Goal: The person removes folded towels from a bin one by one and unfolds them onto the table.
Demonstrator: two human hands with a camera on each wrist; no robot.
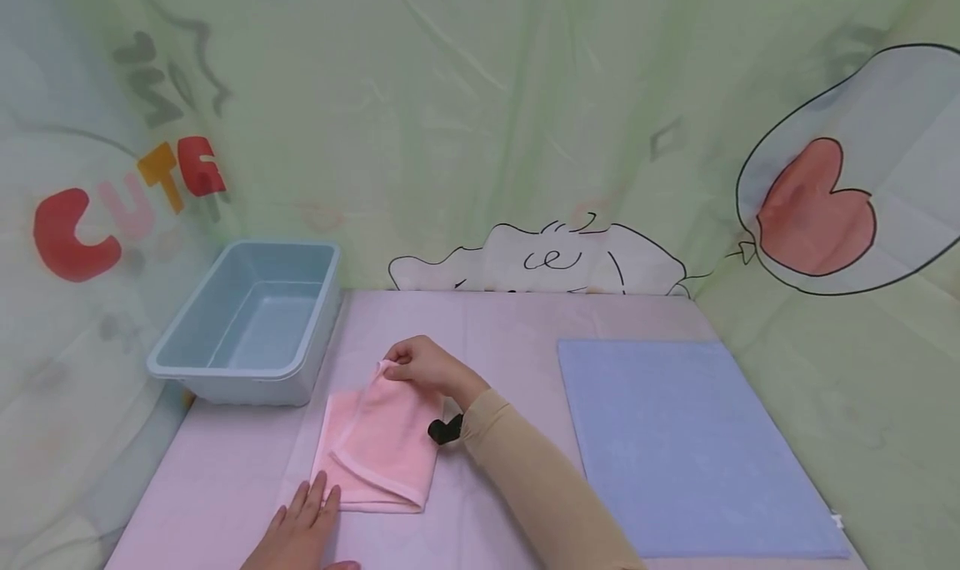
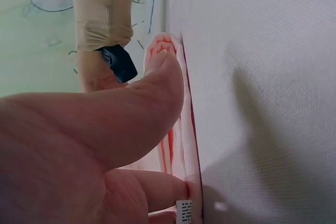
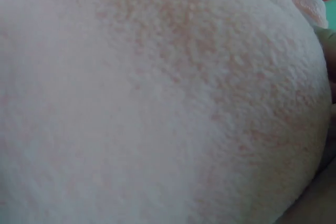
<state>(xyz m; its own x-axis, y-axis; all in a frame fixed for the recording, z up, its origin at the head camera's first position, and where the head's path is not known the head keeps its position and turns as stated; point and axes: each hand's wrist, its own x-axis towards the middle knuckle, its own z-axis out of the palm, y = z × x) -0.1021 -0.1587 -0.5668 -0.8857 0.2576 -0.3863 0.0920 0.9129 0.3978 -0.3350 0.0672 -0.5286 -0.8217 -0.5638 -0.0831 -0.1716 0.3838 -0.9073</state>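
A pink towel, folded in layers with a pale edging, lies on the table. My right hand pinches its upper corner between thumb and fingers and holds that flap raised and slanted over the lower layers. In the right wrist view the fuzzy towel cloth fills nearly everything. My left hand rests with straight fingers at the towel's near left corner. The left wrist view shows my left thumb beside the rolled layers of the towel's edge, and a small white printed label by the fingers.
A light blue plastic basin stands at the back left. To the right lies a flat blue cloth. Printed curtains hang behind and beside the pale pink table.
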